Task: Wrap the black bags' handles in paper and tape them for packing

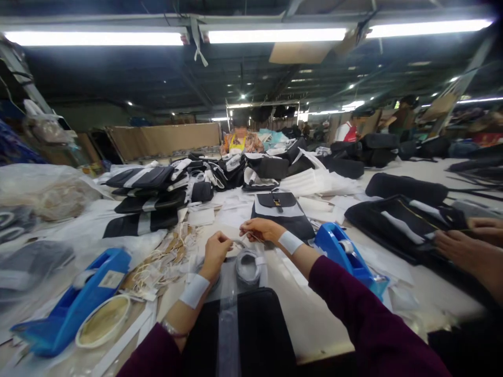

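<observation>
In front of me lies a black bag (261, 330) with a clear plastic strip (229, 324) down its middle. At its far end sits a coiled grey strap (248, 268) in a clear wrap. My left hand (215, 254) is pinched just above the coil, on something too small to make out. Close by on the right, my right hand (260, 230) pinches a thin pale string (255, 238). Pieces of whitish tape (291, 242) are stuck on both my forearms. Beyond my hands stands a black-and-grey flap bag (280, 209) with a buckle.
Blue tape dispensers stand left (86, 298) and right (346, 254). A tape roll (102, 320) and tangled strings (157, 267) lie left. Stacked black bags (145, 199) and white foam sheets (314, 182) are further back. At right, another person's hands (471, 251) touch a black bag (396, 225).
</observation>
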`<state>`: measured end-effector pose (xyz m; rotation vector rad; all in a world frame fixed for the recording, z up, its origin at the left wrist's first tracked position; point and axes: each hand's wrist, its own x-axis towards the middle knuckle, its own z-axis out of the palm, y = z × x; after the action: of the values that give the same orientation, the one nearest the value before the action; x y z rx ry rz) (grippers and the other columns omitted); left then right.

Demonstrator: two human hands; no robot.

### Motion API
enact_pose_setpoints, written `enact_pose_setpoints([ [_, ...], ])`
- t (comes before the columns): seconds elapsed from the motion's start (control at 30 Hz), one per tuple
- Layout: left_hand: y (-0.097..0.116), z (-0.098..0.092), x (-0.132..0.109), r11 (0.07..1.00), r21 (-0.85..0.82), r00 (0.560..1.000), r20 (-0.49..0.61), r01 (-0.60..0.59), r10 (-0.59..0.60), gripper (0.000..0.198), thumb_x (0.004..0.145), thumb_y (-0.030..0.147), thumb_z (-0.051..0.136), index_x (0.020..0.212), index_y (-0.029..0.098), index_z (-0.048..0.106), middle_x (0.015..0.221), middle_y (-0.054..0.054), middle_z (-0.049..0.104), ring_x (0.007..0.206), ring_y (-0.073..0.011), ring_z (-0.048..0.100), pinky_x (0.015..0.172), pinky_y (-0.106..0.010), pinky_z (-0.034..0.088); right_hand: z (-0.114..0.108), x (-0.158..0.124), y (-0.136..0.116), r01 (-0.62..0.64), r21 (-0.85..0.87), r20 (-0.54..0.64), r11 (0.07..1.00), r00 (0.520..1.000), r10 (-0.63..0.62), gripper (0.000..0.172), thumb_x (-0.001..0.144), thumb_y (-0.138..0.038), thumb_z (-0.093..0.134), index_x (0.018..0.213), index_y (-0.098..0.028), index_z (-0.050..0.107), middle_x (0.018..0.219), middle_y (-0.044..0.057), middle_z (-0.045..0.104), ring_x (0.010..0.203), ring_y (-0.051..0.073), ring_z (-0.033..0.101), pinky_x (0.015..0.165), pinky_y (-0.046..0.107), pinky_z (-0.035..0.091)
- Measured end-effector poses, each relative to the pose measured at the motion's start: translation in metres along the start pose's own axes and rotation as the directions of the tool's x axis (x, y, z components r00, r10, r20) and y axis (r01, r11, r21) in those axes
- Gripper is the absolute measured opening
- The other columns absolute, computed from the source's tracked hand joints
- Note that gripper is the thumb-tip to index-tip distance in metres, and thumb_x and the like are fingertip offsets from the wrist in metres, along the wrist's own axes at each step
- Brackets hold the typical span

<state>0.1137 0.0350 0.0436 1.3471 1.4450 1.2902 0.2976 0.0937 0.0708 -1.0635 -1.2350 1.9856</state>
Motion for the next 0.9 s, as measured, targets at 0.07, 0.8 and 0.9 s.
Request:
enact_pose_setpoints([
  [0.07, 0.002, 0.0, -0.001, 0.997, -0.077, 1.0, 0.003, 0.017, -0.017, 0.014, 0.054, 0.021, 0.064, 0.062, 0.017, 0.053, 0.054, 0.004, 0.056, 0.056, -0.0133, 0.058, 0.058, -0.024, 0.049, -0.001, -0.001, 0.001, 0.032, 0.06, 0.028, 0.998, 0.999, -0.033, 0.009, 0.081, -0.002, 0.057, 0.08, -0.011, 0.058, 0.073, 0.007, 0.069, 0.056, 0.011, 0.06, 0.059, 0.024, 0.052],
  [0.8, 0.037, -0.018, -0.024, 0.869, -0.447, 0.976, 0.135, 0.212, -0.169, 0.039, 0.071, 0.013, 0.061, 0.107, 0.015, 0.05, 0.087, -0.007, 0.068, 0.067, -0.0126, 0.066, 0.073, -0.028, 0.054, 0.007, -0.002, 0.016, 0.217, -0.548, -0.081, 0.808, 0.948, -0.309, 0.005, 0.073, -0.015, 0.067, 0.07, -0.014, 0.063, 0.054, -0.005, 0.054, 0.045, 0.006, 0.042, 0.046, 0.018, 0.032],
  [0.9, 0.042, -0.017, -0.024, 0.917, -0.357, 0.98, 0.146, 0.178, -0.134, 0.039, 0.073, 0.018, 0.059, 0.111, 0.015, 0.049, 0.092, -0.009, 0.068, 0.076, -0.0157, 0.068, 0.079, -0.031, 0.054, 0.016, -0.001, 0.01, 0.19, -0.689, -0.092, 0.699, 0.934, -0.345, 0.006, 0.067, -0.01, 0.071, 0.068, -0.016, 0.068, 0.056, -0.003, 0.058, 0.055, 0.009, 0.049, 0.052, 0.019, 0.034],
])
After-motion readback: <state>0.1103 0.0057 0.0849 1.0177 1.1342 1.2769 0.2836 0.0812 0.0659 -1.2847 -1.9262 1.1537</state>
